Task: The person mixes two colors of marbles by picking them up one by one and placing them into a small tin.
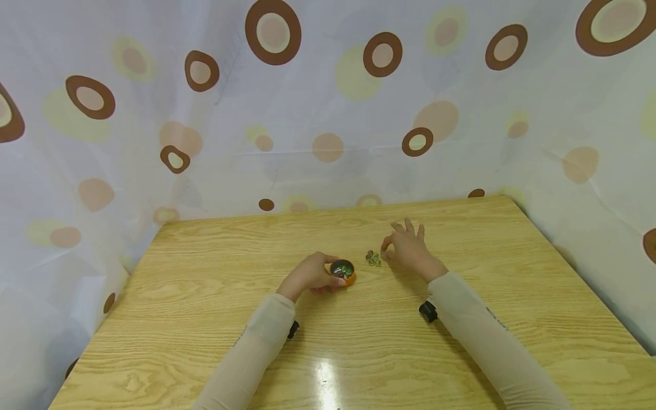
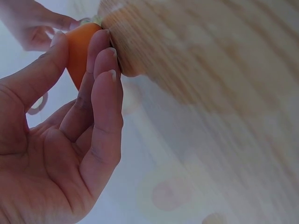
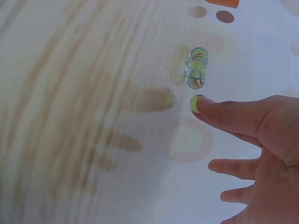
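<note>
Near edge of the table (image 1: 154, 319): two pale sleeves reach in over it, each with a small black device at the wrist.
Left hand (image 1: 311, 275): toward the table's middle, thumb and fingers curled round a small orange bowl (image 1: 343, 271), gripping its side; the left wrist view shows fingertips pressed on the orange wall.
Bowl: stands on the table, marbles showing inside it.
Marbles (image 1: 373, 258): small greenish glass cluster lying on the table just right of the bowl, between the two hands.
Right hand (image 1: 407, 248): just beyond the cluster, fingers spread apart, one fingertip touching one marble (image 3: 196, 103); it grips nothing.
Far edge: dotted curtain (image 1: 328, 114) hangs behind it.
</note>
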A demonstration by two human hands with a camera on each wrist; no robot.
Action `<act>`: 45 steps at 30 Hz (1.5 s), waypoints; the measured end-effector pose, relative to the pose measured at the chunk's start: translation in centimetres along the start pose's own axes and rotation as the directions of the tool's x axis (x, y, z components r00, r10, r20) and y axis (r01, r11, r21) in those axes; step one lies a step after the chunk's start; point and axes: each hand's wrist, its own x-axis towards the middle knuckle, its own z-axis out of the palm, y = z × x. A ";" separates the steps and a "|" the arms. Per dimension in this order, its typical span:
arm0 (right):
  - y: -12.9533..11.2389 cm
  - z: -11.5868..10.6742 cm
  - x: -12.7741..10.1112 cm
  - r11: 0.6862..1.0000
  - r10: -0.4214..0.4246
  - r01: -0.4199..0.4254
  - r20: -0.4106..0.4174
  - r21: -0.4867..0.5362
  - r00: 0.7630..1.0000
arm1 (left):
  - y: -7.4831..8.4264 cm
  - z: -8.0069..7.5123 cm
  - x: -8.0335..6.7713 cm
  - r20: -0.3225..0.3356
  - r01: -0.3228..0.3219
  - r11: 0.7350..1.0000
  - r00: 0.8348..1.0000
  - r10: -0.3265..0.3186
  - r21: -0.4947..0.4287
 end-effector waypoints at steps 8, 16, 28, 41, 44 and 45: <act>-0.2 -0.5 0.1 1.000 -0.006 0.006 -0.053 0.000 0.999 | 0.2 0.0 0.1 -0.001 0.003 1.000 1.000 -0.003 0.011; -1.4 -0.9 0.1 0.999 -0.035 0.035 -0.082 -0.006 0.996 | 0.1 0.1 0.2 -0.003 0.009 1.000 1.000 -0.009 0.019; -4.0 -1.2 0.0 0.995 -0.102 0.103 -0.141 -0.001 0.985 | 0.2 -0.1 0.2 0.000 0.019 1.000 1.000 -0.019 0.015; -6.3 -0.6 -0.4 0.978 -0.202 0.206 -0.098 0.035 0.974 | 0.2 -0.2 0.2 0.011 0.003 1.000 1.000 -0.003 0.024; -6.6 -0.1 -0.5 0.970 -0.241 0.243 -0.079 0.026 0.967 | 0.1 -0.2 0.2 0.016 -0.005 1.000 1.000 0.005 0.020; -6.7 0.1 -0.5 0.967 -0.251 0.254 -0.073 0.026 0.965 | 0.1 -0.1 0.2 0.017 -0.005 1.000 1.000 0.005 0.018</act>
